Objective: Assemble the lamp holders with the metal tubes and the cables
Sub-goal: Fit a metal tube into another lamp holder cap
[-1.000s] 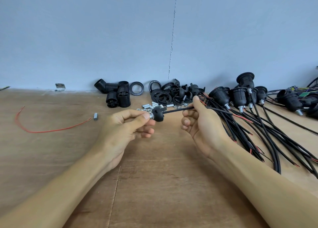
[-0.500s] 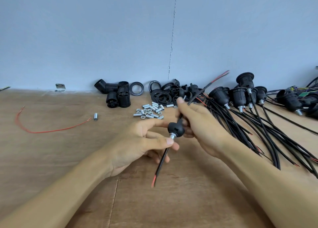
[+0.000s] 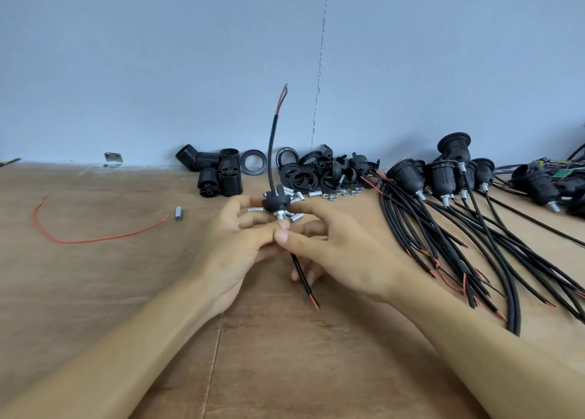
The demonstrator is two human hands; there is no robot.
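Note:
Over the wooden table [image 3: 126, 292] both hands hold a black lamp holder cap [image 3: 274, 202] with a short metal tube [image 3: 280, 216] at its underside. A black cable [image 3: 271, 153] runs through them, its red-tipped end standing up and its lower end [image 3: 308, 292] hanging below the hands. My left hand [image 3: 237, 241] grips the cap from the left between index finger and thumb. My right hand [image 3: 342, 254] comes from the right and pinches the cable just under the tube with index finger and thumb.
Loose metal tubes and nuts [image 3: 329, 194] lie behind the hands, with black holder bodies [image 3: 218, 178] and rings [image 3: 297, 175] by the wall. Assembled holders [image 3: 443, 178] with long cables [image 3: 474, 260] fill the right. A red wire [image 3: 95, 239] and one tube [image 3: 178, 213] lie left.
The cap and cable swung from lying sideways to standing upright, the long end now pointing up. Both hands closed in together around the cap and tube.

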